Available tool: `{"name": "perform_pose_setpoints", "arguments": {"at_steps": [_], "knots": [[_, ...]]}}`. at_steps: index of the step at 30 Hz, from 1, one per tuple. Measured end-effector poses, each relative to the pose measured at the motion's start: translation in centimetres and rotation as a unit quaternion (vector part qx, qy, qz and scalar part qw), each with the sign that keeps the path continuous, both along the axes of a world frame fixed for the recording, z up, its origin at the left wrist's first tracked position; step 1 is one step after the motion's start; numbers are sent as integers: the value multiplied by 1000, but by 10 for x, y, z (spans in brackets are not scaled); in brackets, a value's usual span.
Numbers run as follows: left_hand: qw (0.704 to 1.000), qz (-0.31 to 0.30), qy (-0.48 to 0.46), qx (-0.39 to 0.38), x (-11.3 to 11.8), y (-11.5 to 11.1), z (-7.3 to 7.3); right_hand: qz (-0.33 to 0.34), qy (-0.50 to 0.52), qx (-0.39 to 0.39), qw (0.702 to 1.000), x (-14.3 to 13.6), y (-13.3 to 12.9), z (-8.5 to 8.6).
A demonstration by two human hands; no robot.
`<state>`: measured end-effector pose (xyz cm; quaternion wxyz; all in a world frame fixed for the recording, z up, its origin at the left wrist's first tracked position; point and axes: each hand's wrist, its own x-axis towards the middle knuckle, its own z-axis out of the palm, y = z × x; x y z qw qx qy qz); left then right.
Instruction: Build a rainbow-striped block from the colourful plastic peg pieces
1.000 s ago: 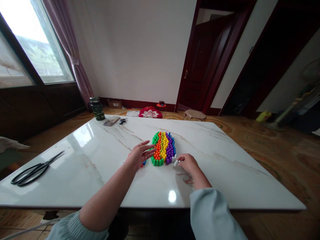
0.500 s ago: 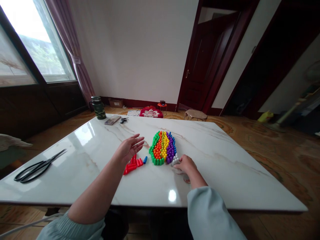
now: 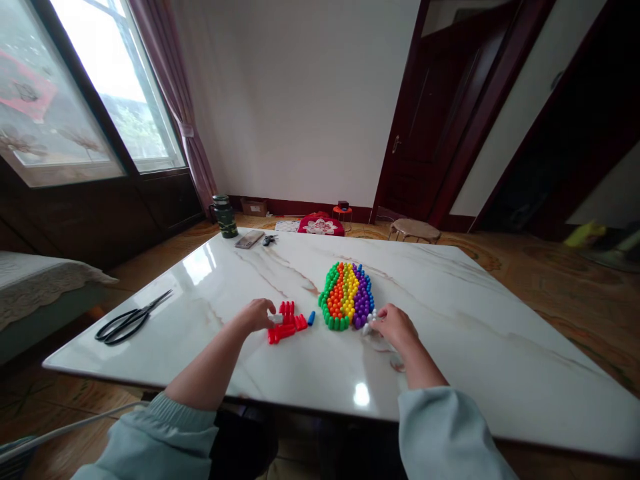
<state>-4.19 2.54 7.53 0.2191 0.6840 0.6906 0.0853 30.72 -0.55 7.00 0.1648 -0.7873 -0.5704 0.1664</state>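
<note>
Upright capsule-like pieces stand packed in coloured bands (image 3: pixel 349 297), green, orange, yellow, purple and blue, at the middle of the table. A few white pieces (image 3: pixel 369 325) stand at their lower right corner, where the fingers of my right hand (image 3: pixel 399 327) are pinched together on a white piece. Left of the bands, red pieces (image 3: pixel 285 329) lie in a loose pile, with one blue piece (image 3: pixel 311 318) beside them. My left hand (image 3: pixel 257 315) is at the pile's left side, its fingers closed on a white piece (image 3: pixel 275 319).
Black-handled scissors (image 3: pixel 131 322) lie at the table's left. A camouflage bottle (image 3: pixel 225 217), a phone (image 3: pixel 249 239) and keys (image 3: pixel 269 239) are at the far left edge. Beyond the white table (image 3: pixel 450 347) stands a round stool (image 3: pixel 415 230).
My left hand has come down from above the table to the red pile, its spread fingers now closed on a white piece. My right hand stays by the white pieces. The view has turned left.
</note>
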Motion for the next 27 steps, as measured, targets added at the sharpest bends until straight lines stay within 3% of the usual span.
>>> {"name": "perform_pose_setpoints", "arguments": {"at_steps": [8, 13, 16, 19, 22, 27], "knots": [[998, -33, 43, 21, 14, 5, -14, 34, 62, 56, 996, -13, 1, 2], [997, -40, 34, 60, 23, 2, 5, 70, 106, 104, 986, -23, 0, 3], [991, -89, -27, 97, 44, -9, 26, 115, 155, 135, 972, -34, -3, 9], [961, -176, -150, 150, 74, -25, 39, 180, 207, 152, 949, -48, -10, 19], [938, -216, -197, 187, 103, -39, 38, 241, 223, 161, 931, -58, -18, 29], [936, -208, -200, 202, 127, -45, 29, 295, 172, 153, 928, -61, -24, 33]]}}
